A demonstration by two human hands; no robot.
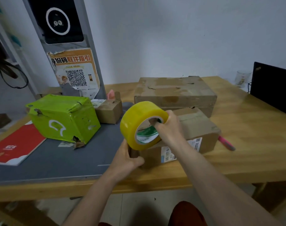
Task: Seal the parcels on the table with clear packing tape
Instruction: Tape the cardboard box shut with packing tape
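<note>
Right hand [167,128] grips the tape roll [139,121] (fingers through its core); left hand [128,156] clasps the cardboard parcel's [199,128] near corner.

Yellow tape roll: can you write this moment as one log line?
step: taping | right hand: grips yellowish clear packing tape roll | left hand: holds brown cardboard parcel corner | wooden table

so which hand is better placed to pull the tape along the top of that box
Right. The right hand already grips the tape roll through its core, above the box; the left hand grips the box's near corner, steadying it.
</note>
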